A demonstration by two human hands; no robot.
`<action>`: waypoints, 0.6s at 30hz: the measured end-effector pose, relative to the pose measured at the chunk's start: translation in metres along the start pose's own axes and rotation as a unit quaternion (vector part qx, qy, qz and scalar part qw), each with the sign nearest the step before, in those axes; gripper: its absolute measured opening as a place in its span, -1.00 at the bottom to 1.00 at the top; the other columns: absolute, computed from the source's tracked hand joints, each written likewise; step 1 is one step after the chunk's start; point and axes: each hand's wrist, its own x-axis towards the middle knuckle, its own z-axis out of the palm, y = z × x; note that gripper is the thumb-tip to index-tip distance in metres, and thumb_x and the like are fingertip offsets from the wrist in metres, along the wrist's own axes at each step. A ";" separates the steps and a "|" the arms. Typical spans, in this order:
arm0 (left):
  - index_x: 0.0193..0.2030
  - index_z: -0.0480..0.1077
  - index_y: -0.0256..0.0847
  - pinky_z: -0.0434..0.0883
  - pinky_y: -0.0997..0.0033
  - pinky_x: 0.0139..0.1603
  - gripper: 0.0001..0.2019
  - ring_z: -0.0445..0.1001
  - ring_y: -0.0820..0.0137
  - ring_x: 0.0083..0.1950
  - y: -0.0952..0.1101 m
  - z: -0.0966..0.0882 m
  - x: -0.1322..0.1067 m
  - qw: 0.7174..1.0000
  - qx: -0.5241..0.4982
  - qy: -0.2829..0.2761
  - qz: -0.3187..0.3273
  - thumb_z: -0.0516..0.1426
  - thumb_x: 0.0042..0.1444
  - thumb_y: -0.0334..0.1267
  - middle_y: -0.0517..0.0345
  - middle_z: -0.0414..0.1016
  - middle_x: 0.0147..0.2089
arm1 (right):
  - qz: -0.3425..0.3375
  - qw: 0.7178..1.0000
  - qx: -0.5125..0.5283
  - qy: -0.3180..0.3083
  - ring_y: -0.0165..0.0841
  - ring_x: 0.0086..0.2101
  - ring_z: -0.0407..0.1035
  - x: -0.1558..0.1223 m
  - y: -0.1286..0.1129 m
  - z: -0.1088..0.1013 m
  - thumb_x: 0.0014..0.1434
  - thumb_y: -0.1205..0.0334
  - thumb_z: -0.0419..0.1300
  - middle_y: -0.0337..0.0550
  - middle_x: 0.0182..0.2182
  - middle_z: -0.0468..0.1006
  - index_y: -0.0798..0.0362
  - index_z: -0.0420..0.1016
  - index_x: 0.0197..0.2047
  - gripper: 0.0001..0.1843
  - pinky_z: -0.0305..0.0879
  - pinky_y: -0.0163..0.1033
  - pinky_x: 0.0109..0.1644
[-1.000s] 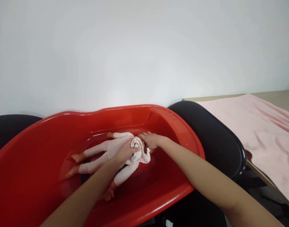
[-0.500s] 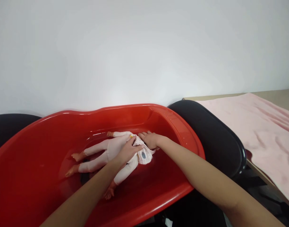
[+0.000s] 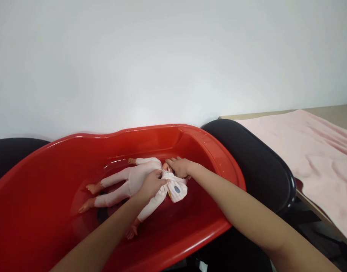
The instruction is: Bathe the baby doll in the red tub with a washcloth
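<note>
A baby doll in a pale pink suit lies on its back in a red plastic baby tub, feet to the left, head to the right. My right hand rests over the doll's head, fingers curled round it, so the head is mostly hidden. My left hand lies on the doll's chest and pinches a small white washcloth with a blue spot, which hangs by the doll's neck and shoulder.
The tub rests on two black chairs. To the right, a table carries a spread pink towel. A plain white wall stands close behind the tub.
The washcloth was bunched over the doll's face; my left hand has drawn it down toward the neck and it now hangs open. My right hand has stayed on the head.
</note>
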 end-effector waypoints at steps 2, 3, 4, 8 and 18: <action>-0.07 0.45 -0.16 0.48 0.17 0.19 -0.65 0.56 0.08 0.18 -0.001 0.002 -0.003 0.999 -0.033 0.017 0.028 0.18 -0.06 -0.38 -0.02 0.65 0.08 | 0.001 1.000 0.006 0.005 0.10 0.18 0.35 0.000 0.000 0.000 0.15 0.16 0.27 0.20 0.28 0.36 0.07 0.26 0.32 -0.32 0.42 0.08 0.12; 0.01 0.43 -0.17 0.46 0.15 0.24 -0.59 0.52 0.09 0.23 -0.001 0.002 -0.005 0.998 -0.050 0.027 0.042 0.18 -0.04 -0.39 -0.05 0.61 0.17 | 0.002 1.000 0.009 0.008 0.11 0.17 0.35 0.001 0.000 0.000 0.15 0.16 0.27 0.20 0.28 0.36 0.06 0.26 0.32 -0.31 0.42 0.09 0.12; 0.10 0.40 -0.17 0.43 0.14 0.29 -0.53 0.48 0.08 0.29 -0.001 0.003 -0.005 0.996 -0.059 0.035 0.051 0.18 -0.02 -0.38 -0.07 0.55 0.25 | 0.002 1.000 0.011 0.011 0.12 0.17 0.36 0.001 0.000 0.000 0.14 0.16 0.28 0.21 0.28 0.36 0.06 0.25 0.33 -0.30 0.42 0.11 0.11; 0.15 0.36 -0.15 0.37 0.14 0.36 -0.48 0.42 0.06 0.36 0.002 -0.001 -0.006 0.997 -0.041 0.035 0.047 0.19 -0.02 -0.34 -0.05 0.51 0.29 | 0.002 1.000 0.007 0.017 0.13 0.16 0.36 0.006 0.001 -0.001 0.12 0.14 0.29 0.25 0.27 0.37 0.09 0.25 0.33 -0.28 0.42 0.11 0.11; -0.22 0.32 -0.11 0.46 0.09 -0.03 -0.68 0.55 0.00 -0.07 0.020 0.010 -0.012 0.983 0.161 0.085 0.033 0.20 0.09 0.07 -0.11 0.60 -0.13 | -0.002 1.000 -0.014 -0.009 0.05 0.09 0.43 0.013 0.008 0.000 -0.05 0.18 0.42 0.23 0.15 0.44 0.12 0.28 0.27 -0.17 0.43 -0.03 0.07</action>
